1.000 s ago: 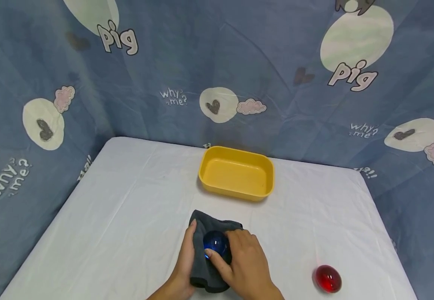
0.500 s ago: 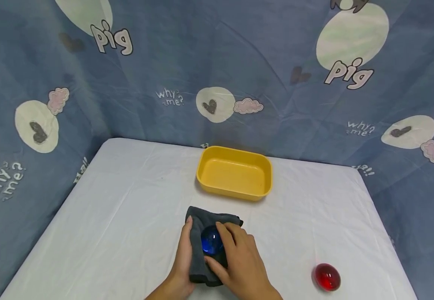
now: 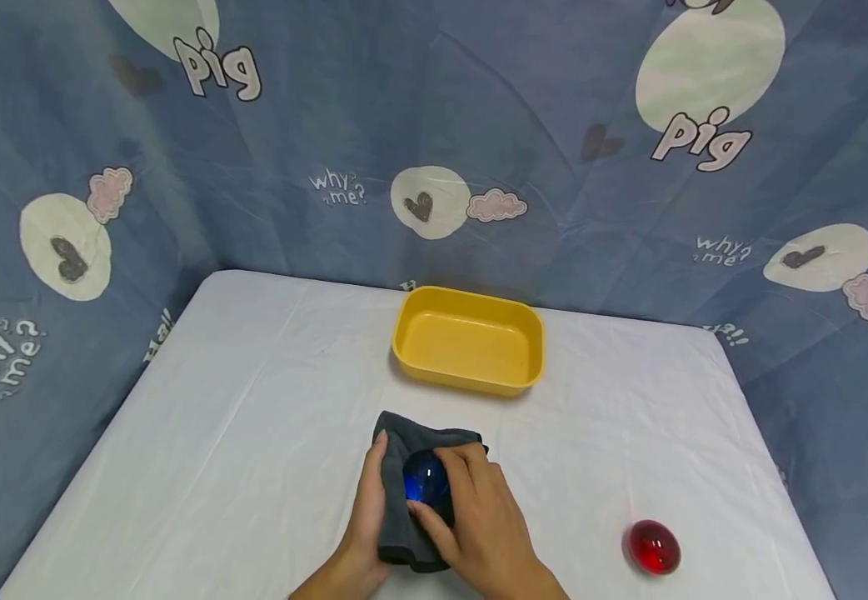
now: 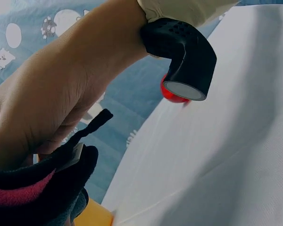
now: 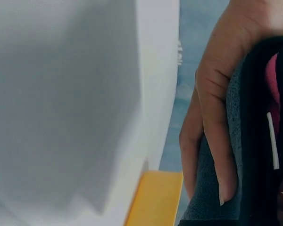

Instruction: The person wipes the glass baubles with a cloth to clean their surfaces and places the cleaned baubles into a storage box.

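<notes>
My left hand (image 3: 362,521) grips a dark grey cloth (image 3: 400,437) from its left side, thumb along the edge. Against the cloth lies a shiny, see-through blue ball (image 3: 421,477). My right hand (image 3: 490,521) holds the ball between thumb and fingers from the right, covering part of it. In the left wrist view the right hand (image 4: 42,103) bends over the cloth (image 4: 42,197), whose dark fold shows a pink underside and a white tag. The right wrist view shows the left hand's fingers (image 5: 217,136) spread along the outside of the cloth (image 5: 212,188); the ball is hidden there.
Behind the hands a yellow tray (image 3: 471,385) stands on the white-covered table (image 3: 254,450). A shiny red ball (image 3: 654,547) lies at the front right. A blue printed curtain (image 3: 314,108) hangs along the back and sides. A black wrist device (image 4: 184,56) sits on the right wrist.
The cloth and ball have risen slightly in the head view. The right hand's fingers have shifted on the ball, and its index finger now sits more over the top. The view has tilted slightly.
</notes>
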`<state>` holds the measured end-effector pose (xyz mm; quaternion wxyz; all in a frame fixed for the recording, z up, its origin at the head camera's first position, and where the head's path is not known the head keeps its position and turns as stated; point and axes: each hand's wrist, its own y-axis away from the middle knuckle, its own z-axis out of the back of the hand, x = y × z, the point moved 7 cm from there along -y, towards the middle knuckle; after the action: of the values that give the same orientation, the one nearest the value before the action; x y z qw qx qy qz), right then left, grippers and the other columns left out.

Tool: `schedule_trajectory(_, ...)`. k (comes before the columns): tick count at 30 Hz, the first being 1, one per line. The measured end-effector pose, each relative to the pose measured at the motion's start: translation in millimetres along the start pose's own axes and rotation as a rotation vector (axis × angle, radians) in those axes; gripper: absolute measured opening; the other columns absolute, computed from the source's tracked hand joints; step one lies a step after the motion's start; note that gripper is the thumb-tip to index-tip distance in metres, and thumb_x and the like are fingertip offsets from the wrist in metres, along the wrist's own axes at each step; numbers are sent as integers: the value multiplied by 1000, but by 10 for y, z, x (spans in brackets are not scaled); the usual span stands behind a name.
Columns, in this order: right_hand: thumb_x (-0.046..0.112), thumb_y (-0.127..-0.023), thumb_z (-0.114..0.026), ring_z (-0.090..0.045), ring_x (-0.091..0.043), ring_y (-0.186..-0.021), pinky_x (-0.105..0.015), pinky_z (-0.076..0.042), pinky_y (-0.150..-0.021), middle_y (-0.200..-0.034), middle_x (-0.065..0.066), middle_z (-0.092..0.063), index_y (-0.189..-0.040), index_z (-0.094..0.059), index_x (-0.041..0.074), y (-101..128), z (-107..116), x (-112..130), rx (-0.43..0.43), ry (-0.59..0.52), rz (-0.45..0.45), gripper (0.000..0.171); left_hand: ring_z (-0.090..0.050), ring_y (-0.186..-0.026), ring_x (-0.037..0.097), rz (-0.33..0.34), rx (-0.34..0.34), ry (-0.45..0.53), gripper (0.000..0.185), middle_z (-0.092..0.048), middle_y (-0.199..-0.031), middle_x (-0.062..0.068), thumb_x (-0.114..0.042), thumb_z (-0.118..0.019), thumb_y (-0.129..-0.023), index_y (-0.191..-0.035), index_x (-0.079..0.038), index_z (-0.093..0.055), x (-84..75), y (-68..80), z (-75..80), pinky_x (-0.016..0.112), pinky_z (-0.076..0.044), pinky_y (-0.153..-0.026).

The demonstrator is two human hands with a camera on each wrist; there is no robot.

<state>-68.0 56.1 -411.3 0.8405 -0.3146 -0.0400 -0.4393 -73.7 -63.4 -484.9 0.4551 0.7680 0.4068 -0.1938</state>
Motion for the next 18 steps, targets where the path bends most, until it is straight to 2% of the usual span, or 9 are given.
schedule_trajectory(4,52,-99,-70,-57,-16,-90,-35,-53,-78,-113,-4,-57,-125,-66,4,-32,14,-33,-1,-17,-36,55,-51,-124,18,-6,-5,-9,100,-45,-149,8,-87,-32,-94,-159,-11,-29,-19,-1,0,34,-40,-107)
schedule_trajectory(9,54,-99,-68,-58,-13,-92,-34,-54,-84,-105,0,-60,-114,-70,6,-63,20,-92,-14,-44,-86,51,-50,-129,18,0,12,8,100,-43,-152,10,-85,-31,-95,-161,-10,-24,-34,2,-15,33,-38,-111)
schedule_trajectory(16,45,-103,-65,-57,-9,-97,-34,-55,-89,-100,5,-63,-107,-74,10,-63,-38,-176,13,-102,-186,36,-31,-145,27,-2,-50,-33,107,-24,-164,15,-86,-30,-94,-166,-9,-11,-57,-1,4,47,-19,-124)
schedule_trajectory(18,47,-102,-66,-56,-8,-99,-35,-54,-91,-103,7,-63,-110,-74,10,-53,-57,-198,40,-129,-198,38,-33,-144,27,-12,-53,-32,106,-26,-163,14,-87,-29,-94,-165,-9,-14,-63,-4,11,46,-21,-123)
